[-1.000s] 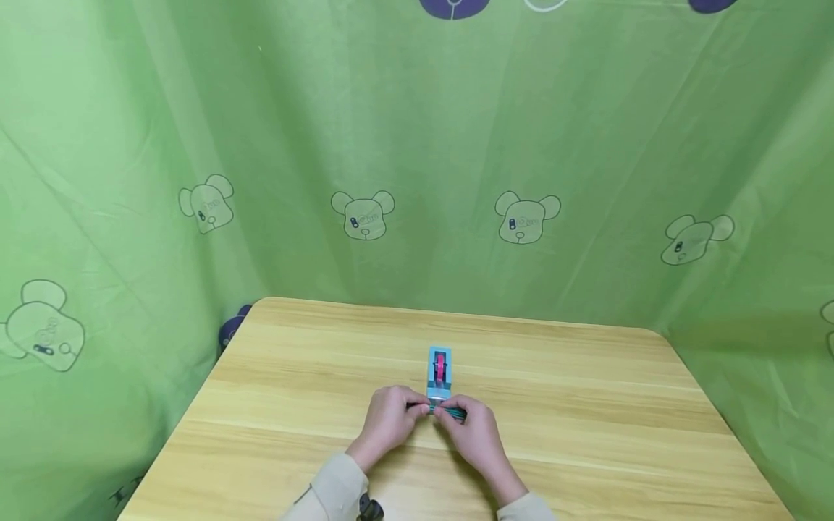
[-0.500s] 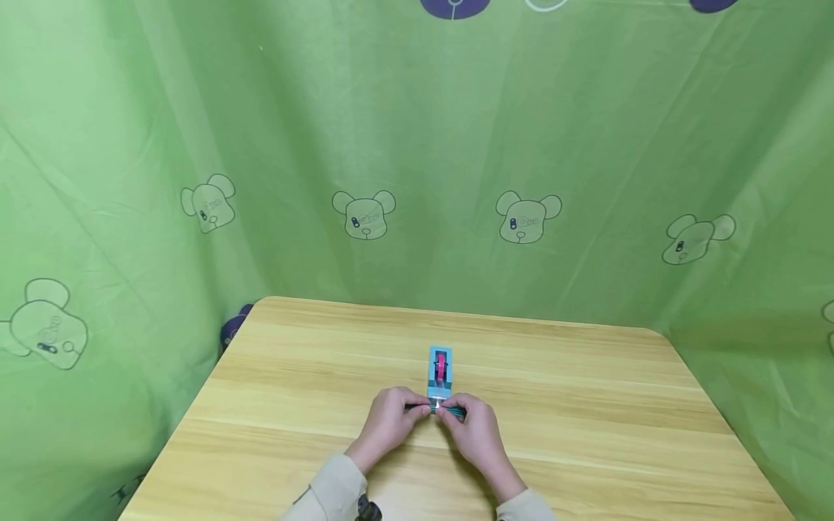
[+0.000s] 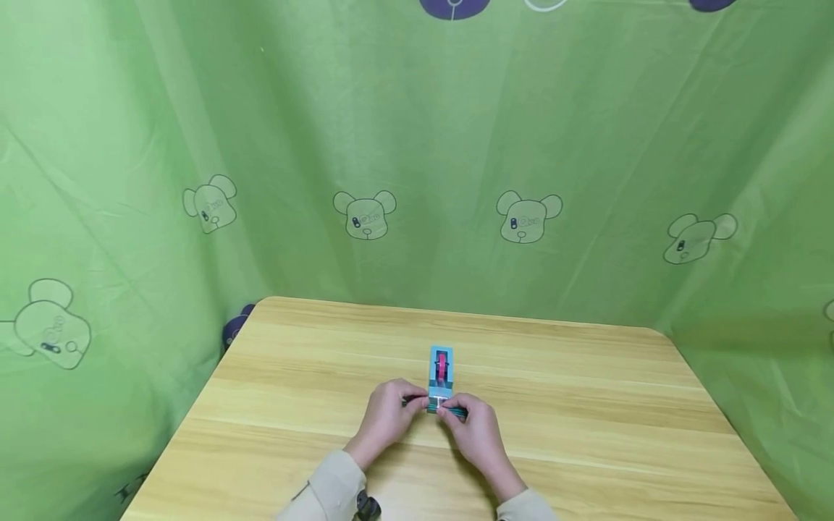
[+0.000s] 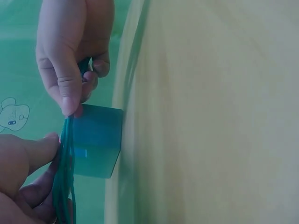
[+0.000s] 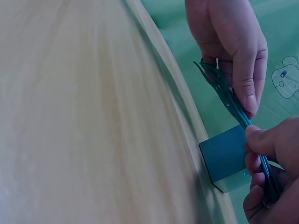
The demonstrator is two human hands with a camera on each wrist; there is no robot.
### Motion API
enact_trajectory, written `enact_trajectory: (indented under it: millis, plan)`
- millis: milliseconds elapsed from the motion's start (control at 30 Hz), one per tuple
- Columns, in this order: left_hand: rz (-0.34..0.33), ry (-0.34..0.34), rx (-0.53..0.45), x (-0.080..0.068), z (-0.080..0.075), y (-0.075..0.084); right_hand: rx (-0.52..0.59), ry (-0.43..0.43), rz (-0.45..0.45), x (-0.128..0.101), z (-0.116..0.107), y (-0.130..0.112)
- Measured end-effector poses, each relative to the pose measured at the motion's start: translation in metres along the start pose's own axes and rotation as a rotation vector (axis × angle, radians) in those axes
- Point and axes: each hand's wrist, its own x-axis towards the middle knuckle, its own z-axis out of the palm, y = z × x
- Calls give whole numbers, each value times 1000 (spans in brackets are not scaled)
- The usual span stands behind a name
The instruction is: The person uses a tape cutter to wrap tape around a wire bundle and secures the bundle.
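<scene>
Green cords [image 3: 438, 408], gathered into one thin bundle, are held across the near end of the blue tape dispenser [image 3: 440, 369] at the table's [image 3: 586, 405] middle; whether tape yet wraps them cannot be told. Left hand [image 3: 386, 421] and right hand [image 3: 478, 432] each pinch the bundle, knuckles up, fingertips nearly meeting.

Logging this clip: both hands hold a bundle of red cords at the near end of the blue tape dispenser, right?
Not quite: the cords are green, not red, as the right wrist view shows. Both the left hand and right hand do hold them at the near end of the blue tape dispenser.
</scene>
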Motion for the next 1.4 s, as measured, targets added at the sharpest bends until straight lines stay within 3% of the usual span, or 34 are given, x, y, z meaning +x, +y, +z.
enact_trajectory:
  millis: [300, 467, 933, 1400]
  plan:
    - [-5, 35, -6, 11, 1, 5, -7, 7, -17, -1, 1, 1]
    - [-23, 22, -10, 17, 6, 6, -16, 11, -41, -1, 3, 5]
    - [-53, -12, -22, 21, 12, -2, -13, 1, -43, 0, 4, 8]
    - [-66, 19, -40, 22, 16, -1, -13, 24, -37, 0, 5, 9]
